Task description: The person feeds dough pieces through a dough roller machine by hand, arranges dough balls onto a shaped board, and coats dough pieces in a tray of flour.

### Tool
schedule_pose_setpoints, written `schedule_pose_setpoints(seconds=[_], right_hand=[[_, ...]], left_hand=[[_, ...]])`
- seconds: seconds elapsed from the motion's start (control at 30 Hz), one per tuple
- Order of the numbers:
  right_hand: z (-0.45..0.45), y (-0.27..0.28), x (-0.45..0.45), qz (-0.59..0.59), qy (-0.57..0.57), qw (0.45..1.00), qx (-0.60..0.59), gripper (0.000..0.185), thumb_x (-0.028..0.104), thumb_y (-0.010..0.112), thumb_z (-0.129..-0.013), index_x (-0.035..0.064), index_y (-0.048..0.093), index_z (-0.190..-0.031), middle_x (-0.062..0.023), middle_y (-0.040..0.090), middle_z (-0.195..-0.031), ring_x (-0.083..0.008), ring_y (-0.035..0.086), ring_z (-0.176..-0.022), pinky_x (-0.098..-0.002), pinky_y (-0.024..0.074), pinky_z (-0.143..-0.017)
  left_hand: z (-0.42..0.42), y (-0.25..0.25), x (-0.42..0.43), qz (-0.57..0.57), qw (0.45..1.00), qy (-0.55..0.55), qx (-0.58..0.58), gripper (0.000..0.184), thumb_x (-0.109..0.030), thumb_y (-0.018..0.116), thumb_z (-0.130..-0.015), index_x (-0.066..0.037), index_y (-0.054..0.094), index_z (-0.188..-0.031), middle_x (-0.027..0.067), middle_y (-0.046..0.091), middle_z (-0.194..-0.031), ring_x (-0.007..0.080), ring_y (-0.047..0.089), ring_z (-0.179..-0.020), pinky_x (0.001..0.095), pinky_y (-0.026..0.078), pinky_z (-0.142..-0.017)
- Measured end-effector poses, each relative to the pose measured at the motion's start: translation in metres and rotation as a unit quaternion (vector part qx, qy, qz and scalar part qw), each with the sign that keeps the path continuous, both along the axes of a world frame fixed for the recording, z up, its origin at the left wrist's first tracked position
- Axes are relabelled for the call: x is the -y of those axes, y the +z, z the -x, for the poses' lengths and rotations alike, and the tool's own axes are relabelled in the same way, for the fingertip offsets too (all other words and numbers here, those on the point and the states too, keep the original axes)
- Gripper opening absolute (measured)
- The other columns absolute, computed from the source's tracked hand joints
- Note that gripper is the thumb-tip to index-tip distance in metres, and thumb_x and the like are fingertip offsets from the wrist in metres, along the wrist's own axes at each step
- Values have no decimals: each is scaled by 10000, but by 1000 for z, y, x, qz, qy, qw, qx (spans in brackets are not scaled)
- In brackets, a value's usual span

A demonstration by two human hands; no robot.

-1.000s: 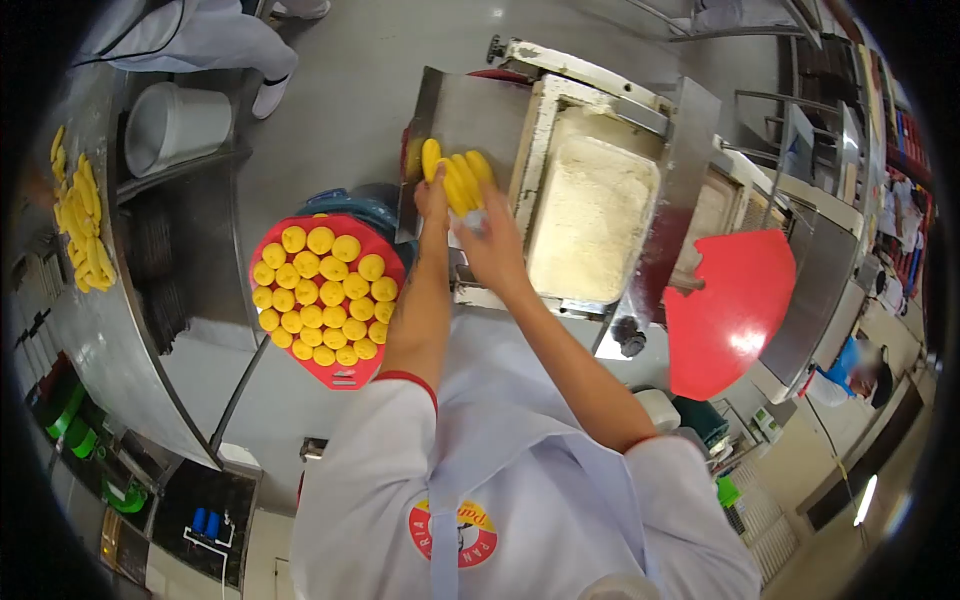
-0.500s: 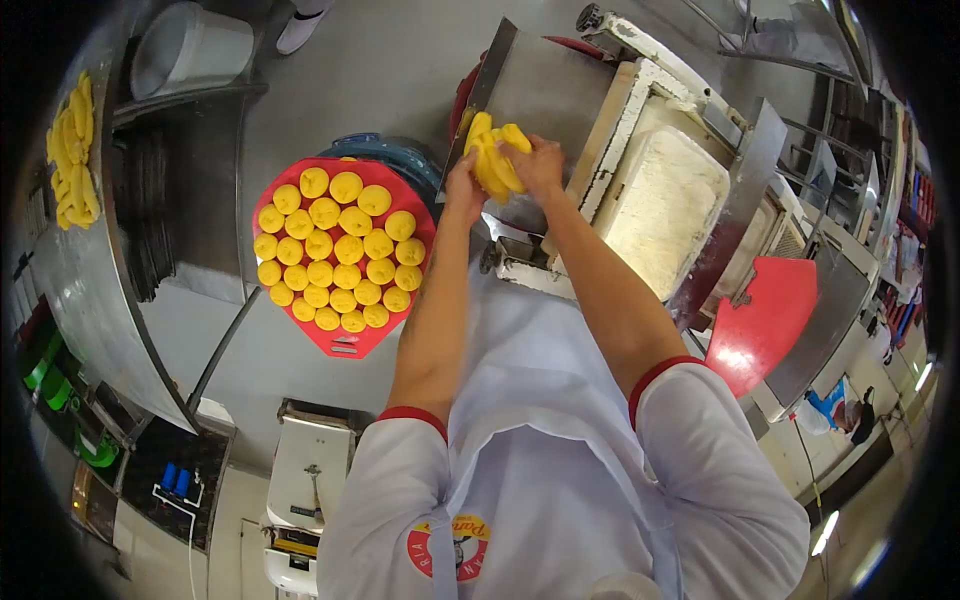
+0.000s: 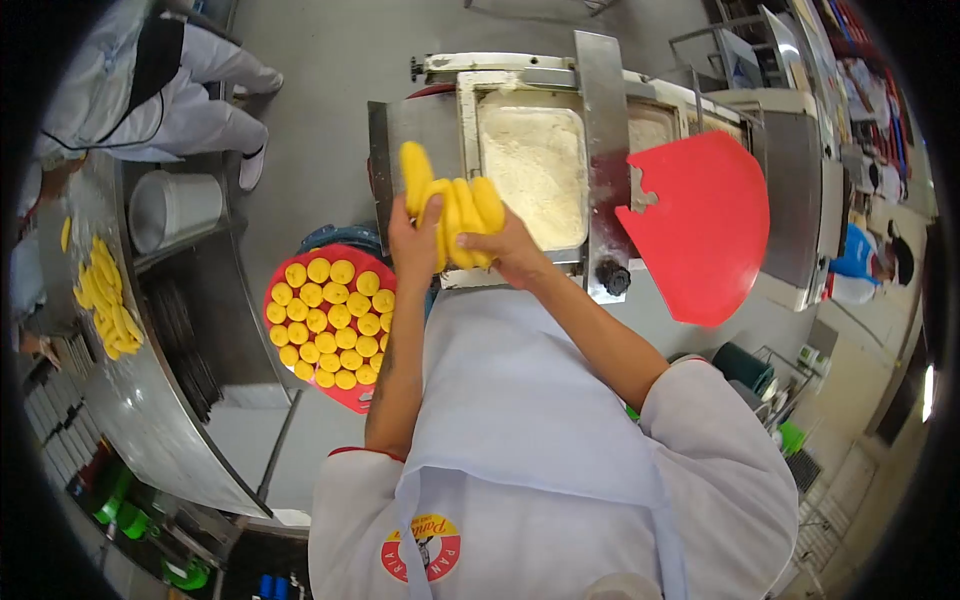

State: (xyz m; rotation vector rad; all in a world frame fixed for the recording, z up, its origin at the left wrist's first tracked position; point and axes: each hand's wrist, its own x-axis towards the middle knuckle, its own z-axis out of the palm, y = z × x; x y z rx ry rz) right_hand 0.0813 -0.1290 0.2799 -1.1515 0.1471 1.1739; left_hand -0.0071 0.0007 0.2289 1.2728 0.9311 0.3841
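Several long yellow dough pieces are bunched between my two hands, above the metal tray of the machine. My left hand is wrapped round the left side of the bunch, where one piece stands up higher than the others. From the right, my right hand grips the same bunch, its thumb across the front. Just right of the hands is a bin of pale flour. To the lower left, a red board bears many round yellow dough pieces.
A steel table at the left holds more long yellow pieces. A white bucket sits on a shelf near a co-worker in white. A red sheet with a ragged edge is at the right, past a steel plate.
The view has swung, bringing the co-worker back in at the left. My hands have lifted the yellow bunch closer to me, still holding it.
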Motion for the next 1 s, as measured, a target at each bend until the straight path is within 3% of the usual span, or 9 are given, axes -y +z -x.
schedule_pose_setpoints(seconds=[0.2,0.3,0.43,0.5,0.53,0.57,0.77,0.83,1.0], right_hand=[[-81,73,83,176,-69,897,399,609,88,820,-767,34,510,-1288,-119,627,-1172,-207,647,-1026,-350,542,-874],[-106,131,91,303,-57,833,459,631,66,761,-775,29,478,-1338,-175,614,-1201,-271,633,-1074,-374,526,-897],[-100,39,103,309,-7,581,753,551,-45,640,-739,72,568,-1272,-158,632,-1170,-382,593,-1060,-471,502,-902],[-78,-36,113,347,248,648,632,458,-5,576,-790,102,629,-1232,-152,660,-1100,-351,623,-1067,-463,508,-903],[-75,-60,112,351,452,607,552,430,26,577,-806,102,643,-1223,-154,675,-1075,-356,639,-1037,-469,517,-883],[-72,-59,111,297,460,612,571,420,18,585,-802,107,656,-1205,-168,680,-1049,-356,652,-1006,-472,527,-848],[-113,7,101,344,243,667,615,508,-17,569,-787,91,569,-1283,-202,672,-1053,-385,633,-1025,-479,514,-854],[-129,6,104,318,175,671,647,553,-40,573,-767,74,525,-1306,-214,662,-1088,-401,612,-1064,-481,492,-887],[-128,-24,117,242,114,686,677,481,-54,612,-745,4,617,-1222,-223,653,-1142,-397,618,-1075,-425,488,-944]], left_hand=[[-56,58,1,-232,971,-52,14,350,-274,660,-954,-10,626,-1180,85,674,-980,161,621,-852,319,501,-744],[-86,87,-2,-365,924,-113,-3,401,-303,663,-930,-82,625,-1262,163,646,-1042,321,647,-928,403,514,-786],[-97,42,44,-438,857,-248,-114,359,-305,661,-908,-123,646,-1217,152,599,-1003,338,633,-918,454,518,-775],[-73,11,71,-444,822,-327,-141,264,-255,668,-875,-109,675,-1094,144,600,-979,340,637,-902,463,522,-765],[-63,-2,77,-445,797,-376,-160,211,-221,668,-858,-96,682,-1026,140,607,-975,341,639,-903,463,525,-761],[-58,-10,77,-446,788,-390,-169,217,-211,670,-857,-106,687,-1046,129,619,-998,332,645,-906,457,526,-768],[-72,-6,72,-496,724,-448,-171,144,-156,629,-866,-54,697,-940,149,681,-919,330,675,-821,462,534,-707],[-73,-92,80,-532,702,-430,-201,164,-133,576,-868,-30,704,-871,158,694,-812,326,688,-771,467,540,-663],[-98,-14,73,-477,769,-386,-179,136,-44,555,-824,-34,682,-872,188,699,-921,353,688,-908,488,528,-798]])
